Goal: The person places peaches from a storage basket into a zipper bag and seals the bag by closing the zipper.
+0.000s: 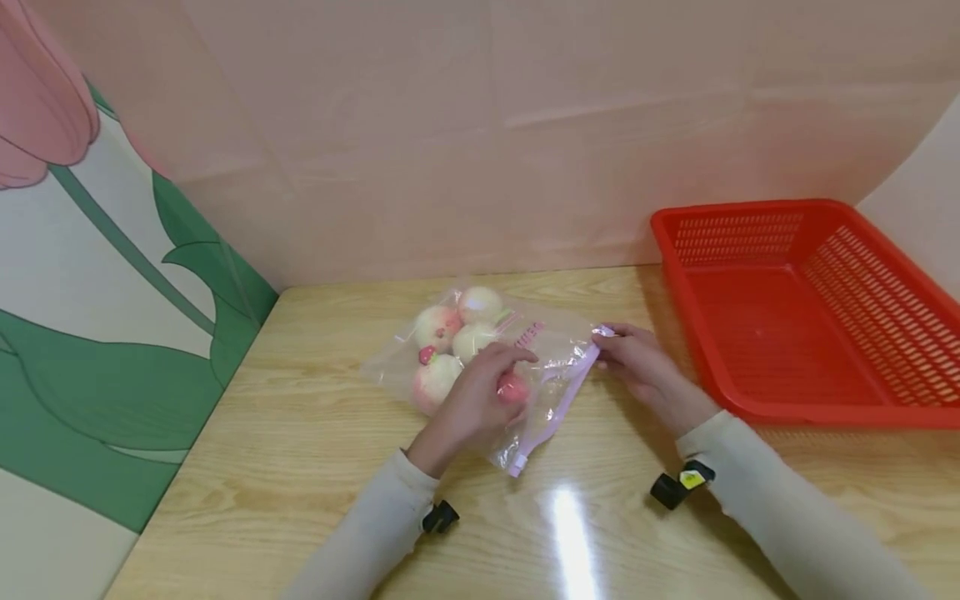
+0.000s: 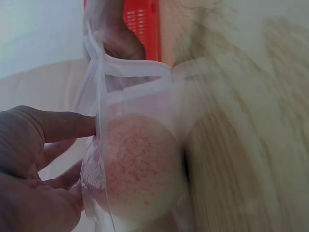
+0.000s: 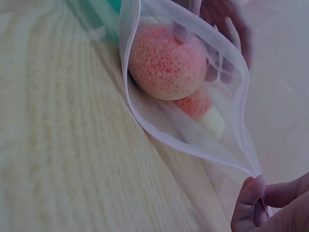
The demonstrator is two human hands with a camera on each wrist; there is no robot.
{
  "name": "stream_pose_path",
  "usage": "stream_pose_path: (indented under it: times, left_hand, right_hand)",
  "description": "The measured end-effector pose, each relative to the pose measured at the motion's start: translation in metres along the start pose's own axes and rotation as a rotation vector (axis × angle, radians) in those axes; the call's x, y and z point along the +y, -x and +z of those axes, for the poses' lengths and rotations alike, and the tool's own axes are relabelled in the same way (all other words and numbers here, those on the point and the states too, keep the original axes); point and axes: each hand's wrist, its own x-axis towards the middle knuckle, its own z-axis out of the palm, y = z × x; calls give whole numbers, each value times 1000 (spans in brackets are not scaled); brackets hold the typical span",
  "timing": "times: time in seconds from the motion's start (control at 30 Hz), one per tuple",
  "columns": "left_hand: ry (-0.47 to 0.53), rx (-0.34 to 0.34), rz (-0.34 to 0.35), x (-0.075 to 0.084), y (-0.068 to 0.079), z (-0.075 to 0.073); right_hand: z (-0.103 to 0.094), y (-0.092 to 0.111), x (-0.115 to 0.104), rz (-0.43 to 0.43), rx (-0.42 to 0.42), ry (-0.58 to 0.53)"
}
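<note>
A clear zip bag (image 1: 551, 367) with a lilac zip edge lies on the table, several pink-and-white peaches (image 1: 437, 327) inside. In the right wrist view its mouth gapes, showing one peach (image 3: 166, 63) close behind the opening. My right hand (image 1: 637, 362) pinches the far corner of the zip edge between thumb and fingers (image 3: 251, 195). Over the bag's near part, my left hand (image 1: 483, 392) curls its fingers against the upper film, around a peach (image 1: 513, 387) beneath. The left wrist view shows those fingers (image 2: 72, 124) on the film, outside the bag. A slider (image 1: 517, 465) sits at the near corner.
A red plastic basket (image 1: 787, 333) with slotted walls stands to the right, close to my right forearm. Behind the wooden table (image 1: 300, 467) hangs a pink cloth backdrop (image 1: 450, 150). A panel with a tulip print (image 1: 112, 250) borders the left side.
</note>
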Motion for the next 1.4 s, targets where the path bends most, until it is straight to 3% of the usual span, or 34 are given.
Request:
stream_pose_path:
  times: [0.13,0.23,0.43,0.6,0.7,0.93,1.1,1.27,1.4]
  left_hand:
    - [11,7,21,-2,5,0]
    - [23,-33,37,-4,8,0]
    - [79,-69,11,-9,9,-5]
    - [24,-105,20,-10,7,-8]
    - [-55,-132,98,-13,4,-10]
    - [-234,-132,371,-33,-8,-14]
    - [-357,-163,408,-50,-16,-17]
    - [-403,-97,452,-59,-26,-20]
    - [-398,-49,451,-59,-23,-23]
  right_hand:
    - [-8,13,1,45,-33,4]
    - [-15,26,5,83,-48,-30]
    - [-24,49,14,108,-114,-61]
    - [-22,61,19,125,-112,-52]
    - [-21,65,20,126,-105,-79]
    - [-20,72,18,109,-73,-98]
    - [-18,78,17,104,-81,-91]
    - [-17,78,16,89,-95,-70]
    - [-19,78,14,45,-82,88]
